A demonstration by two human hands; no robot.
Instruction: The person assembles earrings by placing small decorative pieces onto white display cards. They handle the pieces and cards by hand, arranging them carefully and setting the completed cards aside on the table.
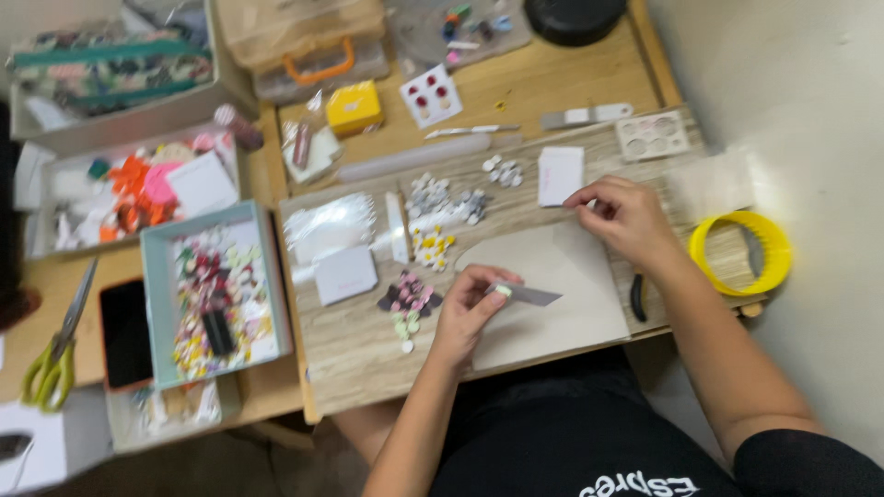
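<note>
My left hand [467, 311] pinches a slim grey metal tool [532, 294], tweezers by the look of it, with a small pale piece at the fingertips. It hovers over a beige paper sheet [562, 299] on the wood-grain board [354, 345]. My right hand [626, 217] rests at the sheet's far edge, fingers curled beside a small white card [560, 175]; whether it holds anything is unclear. Little piles of paper flowers lie left of the sheet: purple and green [409, 302], yellow [431, 246], white and grey [442, 198].
A light-blue box [157, 276] of mixed small pieces sits at left, beside a dark phone [125, 333] and green-handled scissors [53, 354]. A yellow tape ring [744, 251] lies at right, a black-handled tool [638, 296] near it. More trays, a small yellow box [354, 107] and a white palette [652, 135] stand further back.
</note>
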